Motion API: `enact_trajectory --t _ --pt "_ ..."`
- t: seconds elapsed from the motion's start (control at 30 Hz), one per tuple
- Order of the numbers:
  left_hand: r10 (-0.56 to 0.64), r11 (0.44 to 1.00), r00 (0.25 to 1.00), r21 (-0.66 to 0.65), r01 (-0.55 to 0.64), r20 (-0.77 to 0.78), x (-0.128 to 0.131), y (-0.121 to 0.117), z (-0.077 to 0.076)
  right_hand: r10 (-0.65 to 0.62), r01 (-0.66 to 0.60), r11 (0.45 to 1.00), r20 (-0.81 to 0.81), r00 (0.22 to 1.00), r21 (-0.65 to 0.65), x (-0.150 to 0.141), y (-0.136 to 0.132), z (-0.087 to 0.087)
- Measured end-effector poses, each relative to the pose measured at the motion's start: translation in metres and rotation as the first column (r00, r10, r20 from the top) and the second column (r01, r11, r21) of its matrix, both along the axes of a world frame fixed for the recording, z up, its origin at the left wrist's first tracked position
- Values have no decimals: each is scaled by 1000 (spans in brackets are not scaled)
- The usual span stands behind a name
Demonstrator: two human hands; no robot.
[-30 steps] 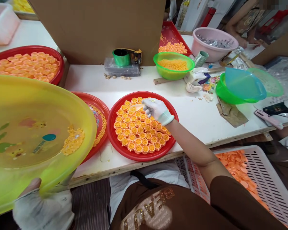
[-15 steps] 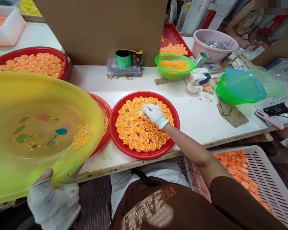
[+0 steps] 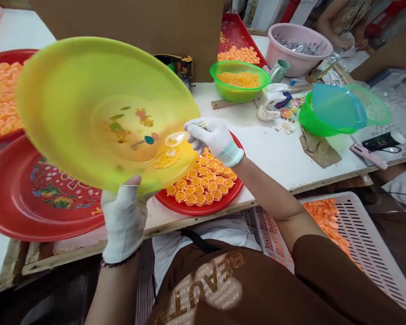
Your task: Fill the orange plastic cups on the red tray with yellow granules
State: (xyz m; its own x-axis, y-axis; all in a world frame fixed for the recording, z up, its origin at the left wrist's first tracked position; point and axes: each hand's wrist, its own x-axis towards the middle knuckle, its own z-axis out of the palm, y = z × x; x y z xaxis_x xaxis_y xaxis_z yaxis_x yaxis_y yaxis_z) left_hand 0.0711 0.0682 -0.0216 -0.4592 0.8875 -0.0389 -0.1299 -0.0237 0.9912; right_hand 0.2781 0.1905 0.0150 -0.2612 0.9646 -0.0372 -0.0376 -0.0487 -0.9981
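Tilting yellow plastic basin (image 3: 71, 104) over round red tray (image 3: 203, 211), white-gloved left hand (image 3: 124, 221) gripped rim, lower fingers hidden; white-gloved right hand (image 3: 213, 138), fingers pinched round clear plastic spoon (image 3: 175, 139), hovered above remaining yellow beads (image 3: 165, 159). Visible round orange cups (image 3: 206, 181) looked filled.

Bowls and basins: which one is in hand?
The large yellow basin, tilted, near rim in the left hand. The pink basin, green bowl of yellow bits and blue-topped green bowl aren't held.
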Motion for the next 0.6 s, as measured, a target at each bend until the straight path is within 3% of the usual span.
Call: enact_trajectory --t 0.1,0.2,0.3,0.43,0.6 --pt "-65 997 979 43 57 195 25 13 2 -88 52 978 175 981 203 19 -5 5" --pt "-101 995 962 45 92 253 42 17 2 -206 0 869 361 910 495 46 -5 1" --pt "-146 989 948 74 131 283 53 18 2 -268 -126 781 509 818 612 66 -3 -5" --pt "-181 983 940 72 168 290 57 18 -2 -198 -167 845 587 785 509 66 -4 -14" --pt "-162 985 968 93 147 189 39 12 -12 -67 8 989 399 915 147 32 -11 -26"
